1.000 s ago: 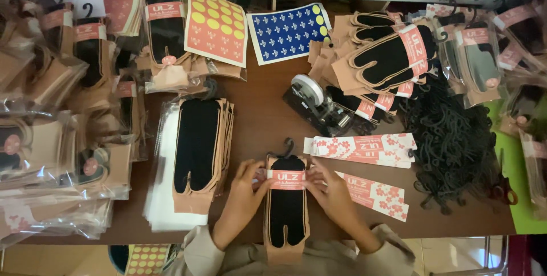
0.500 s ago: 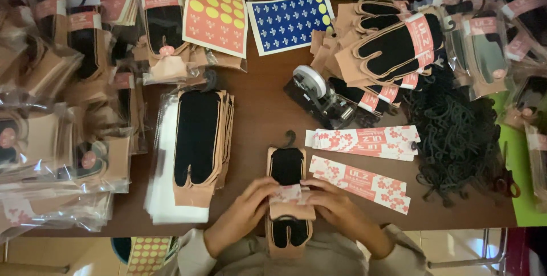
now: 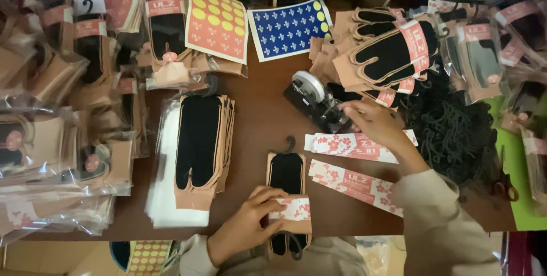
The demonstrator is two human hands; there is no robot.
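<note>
A brown wooden table [image 3: 256, 122] is crowded on every side. The left hand [image 3: 245, 227] presses flat, fingers spread and closed on nothing, on a tan card with a black sock and a small black hook [image 3: 288, 190] that lies at the near table edge; its fingertips hold down a pink-and-white flowered paper band [image 3: 296, 209] wrapped across the card's lower half. The right hand [image 3: 373, 122] reaches well away to a black tape dispenser with a grey roll [image 3: 313, 102] in the middle of the table, fingers touching its near end; whether they pinch anything cannot be told.

Just right of the card lie two loose stacks of flowered paper bands [image 3: 353, 165], the right forearm crossing over them. Left of the card sits a stack of tan cards with black socks [image 3: 202, 147] on clear sleeves. A heap of black hooks [image 3: 456, 133] fills the right side, with fanned sock cards [image 3: 387, 53] behind the dispenser. At the far edge lie an orange sheet of yellow round stickers [image 3: 216, 22] and a blue sheet of white stickers [image 3: 288, 28]. Bagged sock packs in clear plastic [image 3: 51, 139] pile up along the left.
</note>
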